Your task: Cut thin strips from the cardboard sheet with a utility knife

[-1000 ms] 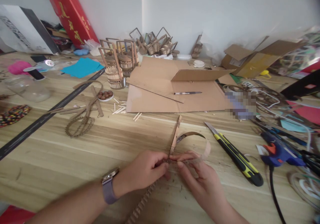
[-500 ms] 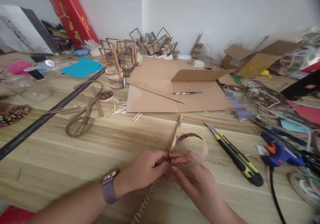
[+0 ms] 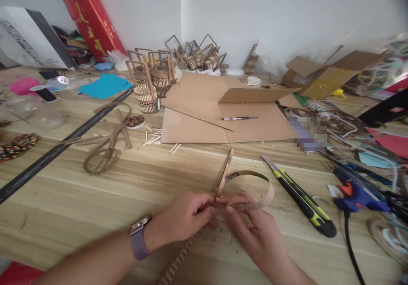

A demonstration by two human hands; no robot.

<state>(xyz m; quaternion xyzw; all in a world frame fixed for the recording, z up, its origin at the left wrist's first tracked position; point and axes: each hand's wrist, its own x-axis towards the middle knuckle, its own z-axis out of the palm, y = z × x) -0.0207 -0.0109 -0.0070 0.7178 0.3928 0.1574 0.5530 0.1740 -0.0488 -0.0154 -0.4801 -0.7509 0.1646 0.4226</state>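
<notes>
My left hand (image 3: pixel 188 215), with a watch on its wrist, is closed on a narrow cardboard strip (image 3: pixel 269 191). Fingers of my right hand (image 3: pixel 255 221) pinch the same strip just to the right, where it curls up into a loop with printed characters on it. One straight end of cardboard (image 3: pixel 225 172) stands out beyond my fingertips. Below the left hand, a ridged length (image 3: pixel 178 259) trails toward the near edge. Where the pieces meet is hidden by my fingers. A yellow and black utility knife (image 3: pixel 299 198) lies right of my hands, blade out.
A flattened cardboard sheet (image 3: pixel 194 125) bears a pen (image 3: pixel 239 118) and a thin dark stick. Small lidded baskets (image 3: pixel 145 94) stand behind. White sticks (image 3: pixel 153 139), a bowl of brown beads (image 3: pixel 134 121) and a notched strip coil (image 3: pixel 102 159) lie left; a blue glue gun (image 3: pixel 357 191) lies right.
My right hand has shifted slightly right and down along the strip. The loop has widened to the right. My left hand stays nearly in place.
</notes>
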